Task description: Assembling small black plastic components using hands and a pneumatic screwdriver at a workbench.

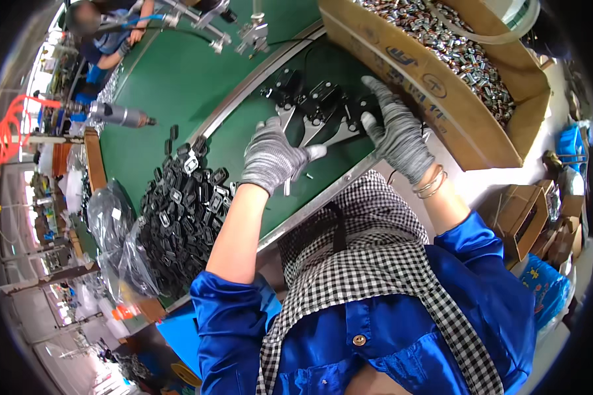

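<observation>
Black assemblies (326,99) in a row on green bench (329,170), between both hands, likely for easy reach. Right hand (402,135) open beside them; left hand (273,155) half-curled, grip hard to tell. Parts pile (184,217) and carton (408,72) flank, presumably for nearness.
</observation>
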`<state>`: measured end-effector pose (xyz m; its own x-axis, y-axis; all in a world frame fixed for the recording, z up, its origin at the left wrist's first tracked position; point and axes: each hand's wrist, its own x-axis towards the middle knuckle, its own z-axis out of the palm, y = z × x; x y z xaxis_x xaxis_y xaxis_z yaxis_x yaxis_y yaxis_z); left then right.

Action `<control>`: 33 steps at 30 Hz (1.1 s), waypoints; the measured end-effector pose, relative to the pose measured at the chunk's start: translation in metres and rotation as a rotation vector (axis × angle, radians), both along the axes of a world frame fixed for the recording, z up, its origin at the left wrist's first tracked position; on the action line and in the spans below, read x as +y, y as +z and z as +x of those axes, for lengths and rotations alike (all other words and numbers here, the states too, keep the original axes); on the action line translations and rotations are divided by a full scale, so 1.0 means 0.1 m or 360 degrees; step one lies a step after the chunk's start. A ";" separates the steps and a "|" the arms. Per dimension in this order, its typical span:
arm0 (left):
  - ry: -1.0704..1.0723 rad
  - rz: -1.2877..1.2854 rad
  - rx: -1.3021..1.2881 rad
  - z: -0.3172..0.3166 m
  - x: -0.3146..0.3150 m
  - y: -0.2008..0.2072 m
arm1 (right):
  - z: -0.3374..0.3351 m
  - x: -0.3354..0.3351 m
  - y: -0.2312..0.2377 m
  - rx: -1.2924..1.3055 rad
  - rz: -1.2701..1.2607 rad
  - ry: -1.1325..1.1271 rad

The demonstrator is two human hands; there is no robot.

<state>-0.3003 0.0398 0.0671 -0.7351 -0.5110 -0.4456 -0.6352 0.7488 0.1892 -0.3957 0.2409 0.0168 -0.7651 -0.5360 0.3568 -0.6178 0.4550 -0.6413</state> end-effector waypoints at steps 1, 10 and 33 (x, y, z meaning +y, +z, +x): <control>-0.0017 0.0012 -0.0059 -0.03 0.01 0.03 | 0.00 -0.01 0.05 -0.0049 -0.0049 -0.0021; -0.0201 0.0051 0.0106 0.05 0.05 -0.07 | 0.11 -0.28 -0.18 -0.0151 -0.0173 0.0078; -0.0692 0.0642 0.1190 0.76 0.06 0.11 | -1.61 0.71 1.27 0.0050 0.1384 -0.0320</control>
